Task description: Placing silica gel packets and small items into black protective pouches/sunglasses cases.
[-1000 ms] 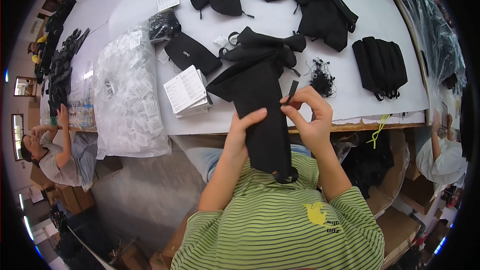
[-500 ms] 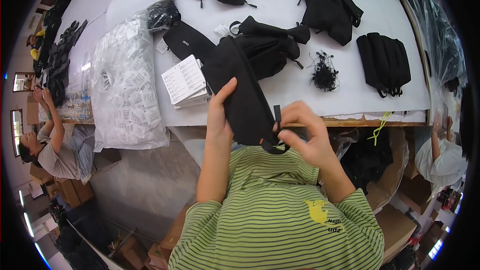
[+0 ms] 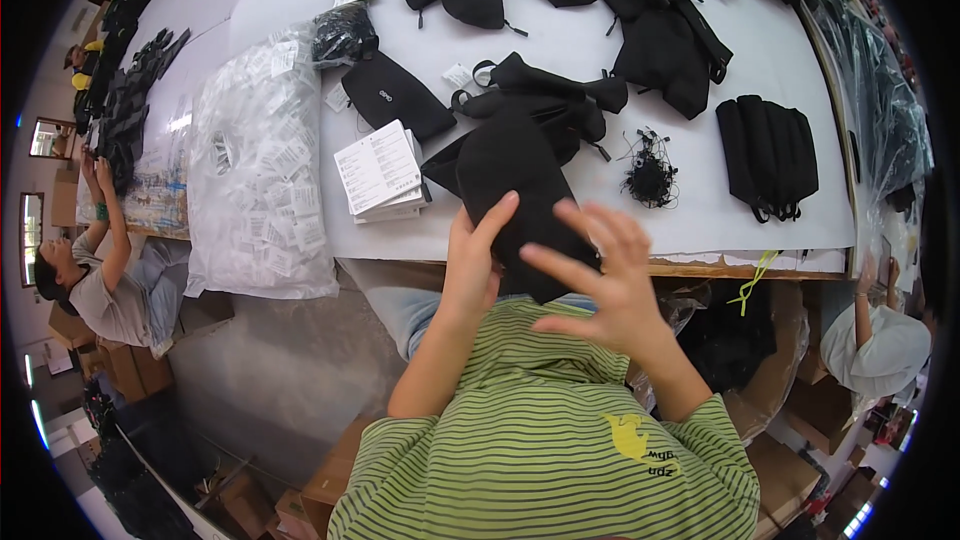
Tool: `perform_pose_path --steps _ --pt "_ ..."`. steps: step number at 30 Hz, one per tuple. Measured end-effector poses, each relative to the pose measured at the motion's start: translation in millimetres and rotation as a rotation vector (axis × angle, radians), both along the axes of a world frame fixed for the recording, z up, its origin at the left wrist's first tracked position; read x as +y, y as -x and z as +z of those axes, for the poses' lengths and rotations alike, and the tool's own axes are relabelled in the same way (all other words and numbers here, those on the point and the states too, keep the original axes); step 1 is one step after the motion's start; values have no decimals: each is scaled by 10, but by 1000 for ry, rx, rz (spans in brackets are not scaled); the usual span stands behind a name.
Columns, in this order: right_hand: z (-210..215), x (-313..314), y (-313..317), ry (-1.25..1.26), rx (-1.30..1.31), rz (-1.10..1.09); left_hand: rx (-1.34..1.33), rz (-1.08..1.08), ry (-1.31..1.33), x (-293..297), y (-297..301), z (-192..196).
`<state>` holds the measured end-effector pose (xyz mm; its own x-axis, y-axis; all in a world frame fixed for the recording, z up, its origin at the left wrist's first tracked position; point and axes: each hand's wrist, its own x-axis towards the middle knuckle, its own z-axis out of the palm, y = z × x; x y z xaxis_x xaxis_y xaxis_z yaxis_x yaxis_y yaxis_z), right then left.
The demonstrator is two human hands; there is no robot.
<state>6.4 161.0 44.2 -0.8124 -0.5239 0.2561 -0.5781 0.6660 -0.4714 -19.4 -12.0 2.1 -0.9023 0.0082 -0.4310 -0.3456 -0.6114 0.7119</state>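
At the far left a seated person (image 3: 100, 280) in a grey top reaches up to the neighbouring table, well apart from the work in hand. Next comes a big clear bag of small white packets (image 3: 262, 180), slumped over the front edge of the white bench (image 3: 700, 210), with a smaller bag of dark parts (image 3: 340, 35) behind it near the bench's far side. Just right of the clear bag lies a stack of white printed cards (image 3: 380, 170), and behind that a flat black pouch (image 3: 395, 95). The left hand (image 3: 475, 260) grips the left edge of a black fabric bag (image 3: 520, 190), thumb tucked behind and fingers laid on its front; the bag hangs over the bench's front edge toward the person's striped shirt, its upper part resting on the bench against a heap of strapped black bags (image 3: 545, 100). The right hand (image 3: 600, 275) is open, fingers spread, holding nothing, and hovers just before the bag's lower right corner, covering part of it. Further right sits a small tangle of black cords (image 3: 650, 175), then a neat stack of folded black bags (image 3: 768, 155), with more black bags (image 3: 665, 45) behind. A yellow-green tie (image 3: 755, 275) dangles from the bench edge, and at the far right another person (image 3: 880, 340) sits low beside sheets of clear plastic (image 3: 880, 110).
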Motion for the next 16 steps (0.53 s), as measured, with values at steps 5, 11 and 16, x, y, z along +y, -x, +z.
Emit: perform_pose_path --steps 5,11,16 --pt "-177 80 66 124 -38 -110 24 -77 -313 -45 -110 -61" --pt "-195 303 85 926 -471 -267 731 55 809 -269 84 85" --pt "-241 577 100 873 -566 -95 848 -506 714 -471 224 147"
